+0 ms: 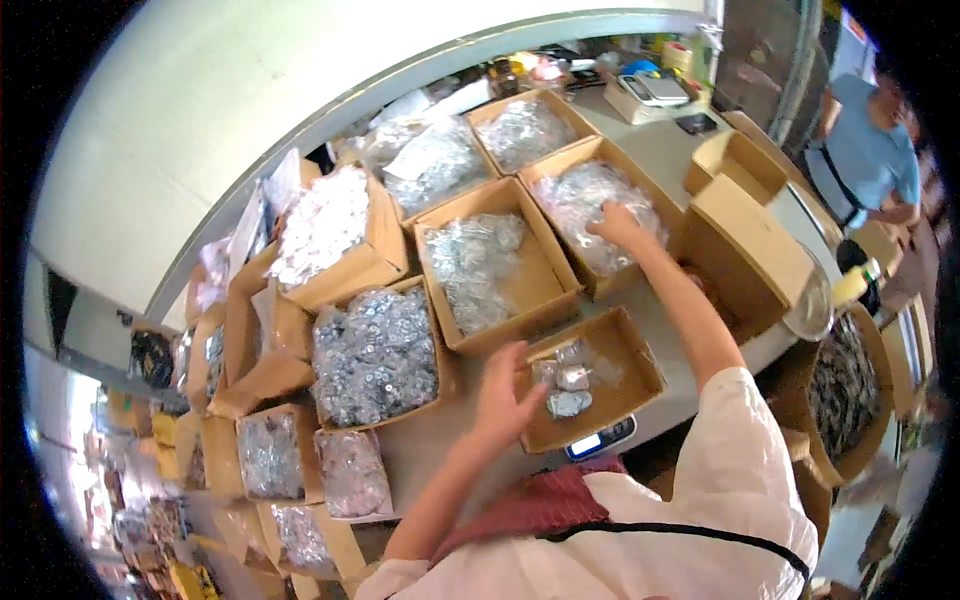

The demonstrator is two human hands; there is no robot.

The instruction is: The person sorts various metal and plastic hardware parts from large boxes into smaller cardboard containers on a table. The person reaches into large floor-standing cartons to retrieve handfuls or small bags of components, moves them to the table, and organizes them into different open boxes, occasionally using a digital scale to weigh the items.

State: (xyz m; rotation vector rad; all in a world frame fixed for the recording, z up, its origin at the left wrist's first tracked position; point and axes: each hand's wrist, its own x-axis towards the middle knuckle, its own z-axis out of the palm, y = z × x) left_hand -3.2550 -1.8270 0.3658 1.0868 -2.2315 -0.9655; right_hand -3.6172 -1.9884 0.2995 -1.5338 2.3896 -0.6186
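My left hand (503, 402) is open, fingers apart, at the left edge of a small cardboard box (625, 400). A few small clear bags of parts (572, 379) lie in that box, which sits over a digital scale (600, 438) with a lit display. My right hand (618, 224) reaches forward into a larger cardboard box (655, 190) and touches the clear plastic bags (590, 195) heaped there. Its visible fingers are spread on the bags; I see nothing gripped in them.
Left of centre are boxes of bagged metal parts (475, 270), washer-like pieces (375, 360) and white packets (320, 225). An empty carton (740, 250) and a round container of dark parts (845, 385) stand at right. A person in blue (870, 140) is beyond.
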